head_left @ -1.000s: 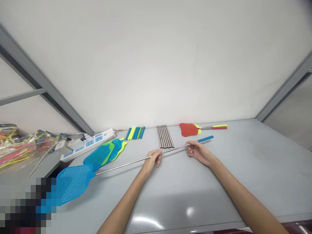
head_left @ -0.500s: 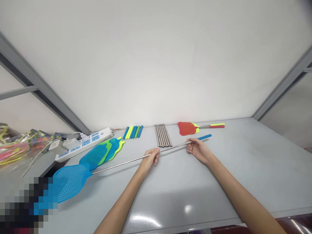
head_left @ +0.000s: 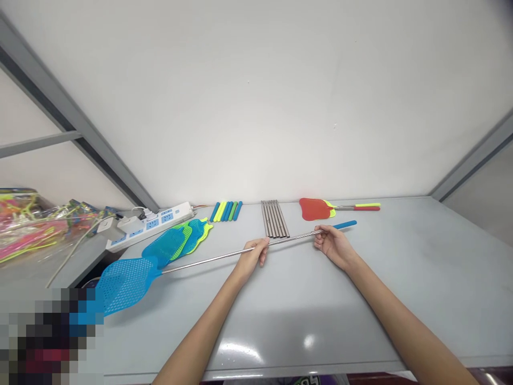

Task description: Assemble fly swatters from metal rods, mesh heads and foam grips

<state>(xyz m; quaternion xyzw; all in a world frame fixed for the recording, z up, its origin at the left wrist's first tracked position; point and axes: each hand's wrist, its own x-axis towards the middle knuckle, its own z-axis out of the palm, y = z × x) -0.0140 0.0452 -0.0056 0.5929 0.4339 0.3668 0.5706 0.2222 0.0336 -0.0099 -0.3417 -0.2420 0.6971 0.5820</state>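
A blue fly swatter (head_left: 127,283) with a long, extended metal rod stretches across the table, its mesh head at the left and its blue grip at the right. My left hand (head_left: 254,256) is closed around the middle of the rod. Near the blue grip, my right hand (head_left: 333,246) pinches the rod's right end. Behind my hands lies a row of short metal rods (head_left: 274,219). To their left are several coloured grips (head_left: 226,211), and closer to me a pile of blue and green swatter heads (head_left: 170,246).
A red swatter (head_left: 316,209) and a yellow one lie overlapped at the back right. Along the left edge runs a white power strip (head_left: 160,224) with plugs and cables. Clear bags of colourful items (head_left: 30,230) sit farther left. A wall rises behind the table (head_left: 401,278).
The view has shifted slightly, so everything appears a little farther right and higher. Both hands keep the same hold on the swatter's rod.
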